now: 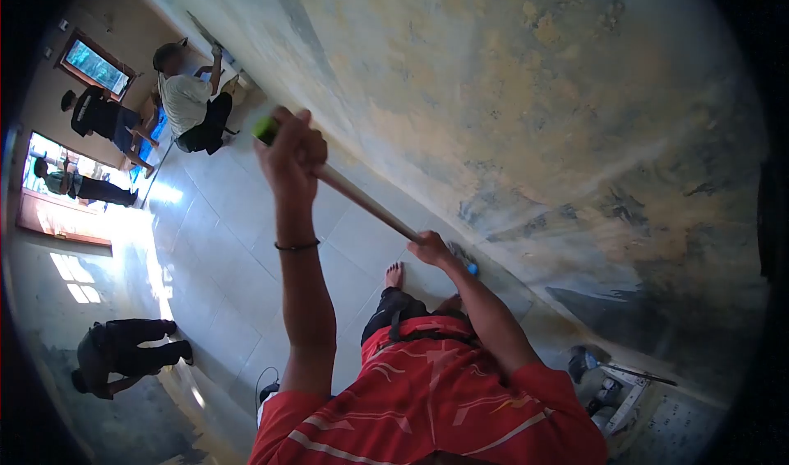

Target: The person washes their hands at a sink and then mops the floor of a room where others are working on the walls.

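Note:
A long, thin pole (366, 199) runs slantwise in front of me, with a bright green end (265, 129) at the upper left. My left hand (293, 157) is closed around it just below the green end, a dark band on that wrist. Lower down, my right hand (430, 249) grips the same pole. Beyond the right hand, a grey and blue object (463, 258) shows low by the wall; I cannot tell whether it is joined to the pole. The patchy, stained wall (575, 128) rises along my right side.
Pale tiles cover the floor (226, 243), where my bare foot (394, 275) stands. A person in a white shirt (187, 101) crouches by the wall; several others are near the window, doorway (70, 189) and opposite wall. A white frame (629, 403) with items stands lower right.

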`<state>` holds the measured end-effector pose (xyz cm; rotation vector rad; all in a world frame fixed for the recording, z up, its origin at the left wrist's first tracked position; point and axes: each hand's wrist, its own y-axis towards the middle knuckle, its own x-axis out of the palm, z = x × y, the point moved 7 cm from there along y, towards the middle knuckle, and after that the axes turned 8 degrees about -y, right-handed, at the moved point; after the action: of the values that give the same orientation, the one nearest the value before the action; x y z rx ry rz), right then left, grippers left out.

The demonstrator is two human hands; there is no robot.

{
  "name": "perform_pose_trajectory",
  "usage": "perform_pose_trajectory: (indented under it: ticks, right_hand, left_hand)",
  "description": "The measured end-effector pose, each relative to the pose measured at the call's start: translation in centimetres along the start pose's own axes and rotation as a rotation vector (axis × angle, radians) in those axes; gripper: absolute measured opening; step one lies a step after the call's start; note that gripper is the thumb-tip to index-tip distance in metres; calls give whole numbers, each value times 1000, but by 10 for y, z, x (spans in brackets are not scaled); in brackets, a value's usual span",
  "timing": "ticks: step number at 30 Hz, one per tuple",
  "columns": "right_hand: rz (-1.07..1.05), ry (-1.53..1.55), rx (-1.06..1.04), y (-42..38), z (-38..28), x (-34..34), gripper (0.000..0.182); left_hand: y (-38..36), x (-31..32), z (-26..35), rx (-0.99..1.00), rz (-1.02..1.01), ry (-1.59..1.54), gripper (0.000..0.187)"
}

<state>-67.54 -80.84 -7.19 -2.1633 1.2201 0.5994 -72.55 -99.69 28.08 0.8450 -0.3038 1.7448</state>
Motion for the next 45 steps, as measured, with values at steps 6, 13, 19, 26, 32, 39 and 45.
perform_pose_trajectory:
  ticks: [6,13,19,26,32,39,45]
  right_hand:
    - [-110,-103,226,-77,110,18,39]
    - [-247,11,296,-136,142,13,30]
    - [-177,-112,-78,-85,59,14,26]
    - [59,-44,-601,-25,-37,22,18]
    - [34,95,-661,10,-123,12,28]
    - [91,102,-548,30,-113,15,28]
    - [60,-37,-464,14,-60,22,24]
  left_hand:
    - [-57,-52,-96,-230,98,-88,30]
    - [-106,-29,-107,-368,21,-51,31]
    - [-107,23,-6,-199,-54,6,32]
    - [-159,97,79,320,-606,230,35]
    - [-190,133,112,323,-913,267,33]
    - [-162,113,95,333,-780,452,35]
    - [-111,48,85,227,-178,449,32]
